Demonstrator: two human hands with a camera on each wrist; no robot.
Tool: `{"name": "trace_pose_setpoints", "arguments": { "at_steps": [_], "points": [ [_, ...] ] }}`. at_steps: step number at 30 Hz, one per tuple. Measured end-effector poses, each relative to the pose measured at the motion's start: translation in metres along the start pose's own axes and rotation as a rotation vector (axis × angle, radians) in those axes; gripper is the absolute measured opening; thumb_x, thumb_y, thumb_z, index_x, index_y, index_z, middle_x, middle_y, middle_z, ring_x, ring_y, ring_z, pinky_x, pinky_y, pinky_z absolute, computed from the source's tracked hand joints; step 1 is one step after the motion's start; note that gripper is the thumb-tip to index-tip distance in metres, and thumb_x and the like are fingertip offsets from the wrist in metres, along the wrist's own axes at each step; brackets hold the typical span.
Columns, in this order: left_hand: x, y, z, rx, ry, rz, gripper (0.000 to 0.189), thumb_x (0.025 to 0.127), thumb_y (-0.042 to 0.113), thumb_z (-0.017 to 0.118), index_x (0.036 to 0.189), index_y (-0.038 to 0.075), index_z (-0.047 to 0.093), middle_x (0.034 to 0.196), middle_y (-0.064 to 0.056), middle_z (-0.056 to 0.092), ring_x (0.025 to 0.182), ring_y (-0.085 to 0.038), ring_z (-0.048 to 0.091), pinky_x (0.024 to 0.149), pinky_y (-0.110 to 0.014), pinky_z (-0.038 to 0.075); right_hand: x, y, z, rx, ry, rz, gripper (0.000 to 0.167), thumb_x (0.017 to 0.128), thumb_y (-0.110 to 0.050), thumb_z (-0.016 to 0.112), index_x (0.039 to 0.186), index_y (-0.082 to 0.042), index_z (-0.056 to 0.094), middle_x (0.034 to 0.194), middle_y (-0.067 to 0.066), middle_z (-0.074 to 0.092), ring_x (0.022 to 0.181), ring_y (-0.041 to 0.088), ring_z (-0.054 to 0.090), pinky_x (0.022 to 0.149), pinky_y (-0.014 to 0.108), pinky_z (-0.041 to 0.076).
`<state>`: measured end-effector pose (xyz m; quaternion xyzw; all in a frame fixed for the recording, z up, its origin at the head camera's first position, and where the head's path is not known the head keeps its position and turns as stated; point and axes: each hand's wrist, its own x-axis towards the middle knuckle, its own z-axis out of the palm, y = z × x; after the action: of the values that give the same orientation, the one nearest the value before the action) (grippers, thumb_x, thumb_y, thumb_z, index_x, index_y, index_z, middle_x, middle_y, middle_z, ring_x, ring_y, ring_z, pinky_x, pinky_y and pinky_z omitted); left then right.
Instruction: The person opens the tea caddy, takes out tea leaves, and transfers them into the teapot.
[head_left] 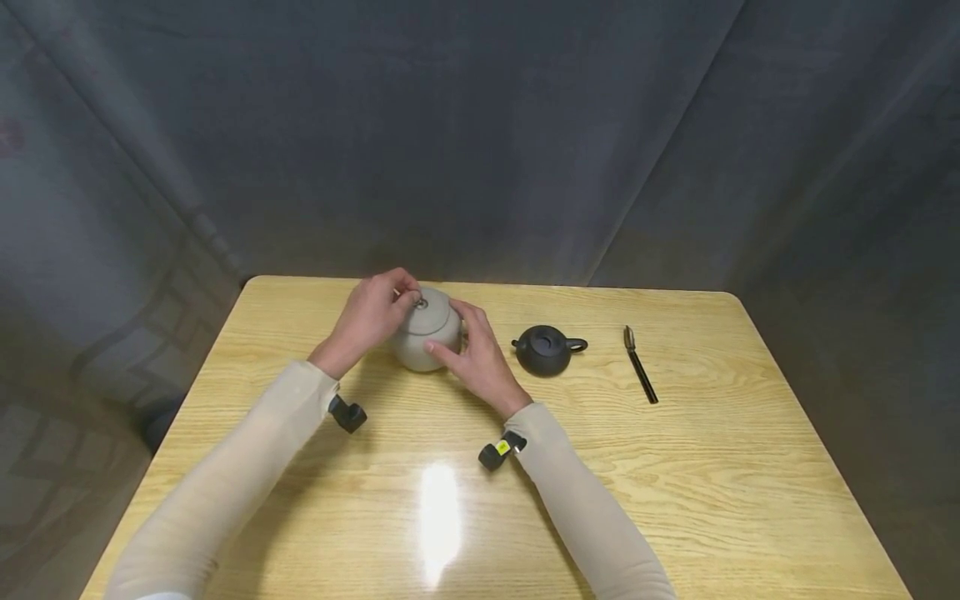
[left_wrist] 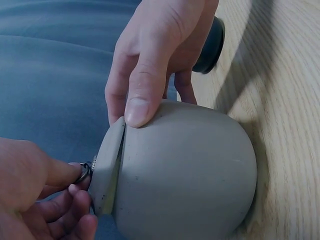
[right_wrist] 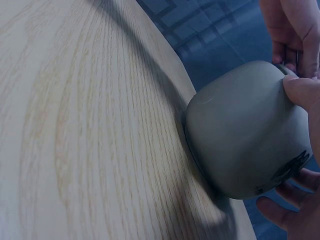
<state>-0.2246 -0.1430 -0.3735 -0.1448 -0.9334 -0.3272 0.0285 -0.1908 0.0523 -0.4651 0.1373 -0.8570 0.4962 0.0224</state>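
A grey-beige lidded jar (head_left: 411, 352) stands near the table's far edge. My left hand (head_left: 371, 315) pinches the small metal ring (left_wrist: 86, 173) on top of its lid (head_left: 433, 317). In the left wrist view the lid sits tilted, with a wedge-shaped gap along one side of the rim. My right hand (head_left: 482, 363) grips the jar's body from the right, its thumb (left_wrist: 138, 111) near the rim. Dark markings (right_wrist: 292, 167) show on the jar's wall in the right wrist view. The jar's inside is hidden.
To the right of the jar stands a small dark teapot (head_left: 544, 357), its handle pointing right. Farther right lies a slim tool (head_left: 642, 373) with a black handle and metallic tip. A dark curtain (head_left: 480, 142) hangs behind the wooden table (head_left: 720, 467).
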Motion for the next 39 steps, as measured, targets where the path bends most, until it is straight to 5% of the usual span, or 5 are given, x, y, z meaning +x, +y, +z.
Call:
{"name": "trace_pose_setpoints", "arguments": {
  "at_steps": [9,22,39],
  "points": [
    [0.001,-0.003,0.0,0.003,-0.038,-0.019,0.02,0.108,0.018,0.061,0.117,0.003,0.072,0.117,-0.018,0.076,0.099,-0.032,0.069,0.085,-0.047,0.057,-0.001,0.0,0.002,-0.002,-0.004,-0.001,0.08,0.099,-0.049,0.074,0.164,-0.021,0.037,0.164,0.005,0.039,0.15,0.025,0.047,0.12,0.047,0.048],
    [0.0,-0.003,0.003,0.196,-0.092,0.055,0.041,0.105,0.034,0.069,0.133,0.005,0.071,0.11,-0.013,0.068,0.097,-0.029,0.067,0.082,-0.046,0.059,0.0,0.002,0.003,0.001,-0.008,-0.011,0.077,0.1,-0.049,0.073,0.163,-0.024,0.037,0.163,0.004,0.039,0.149,0.025,0.048,0.12,0.048,0.049],
    [0.005,-0.013,0.004,0.126,-0.137,0.054,0.04,0.107,0.031,0.066,0.137,0.004,0.068,0.122,-0.016,0.069,0.112,-0.034,0.07,0.097,-0.053,0.059,0.002,0.002,0.002,0.012,-0.002,-0.01,0.079,0.099,-0.047,0.074,0.163,-0.02,0.037,0.163,0.006,0.039,0.148,0.026,0.048,0.12,0.047,0.049]
  ]
}}
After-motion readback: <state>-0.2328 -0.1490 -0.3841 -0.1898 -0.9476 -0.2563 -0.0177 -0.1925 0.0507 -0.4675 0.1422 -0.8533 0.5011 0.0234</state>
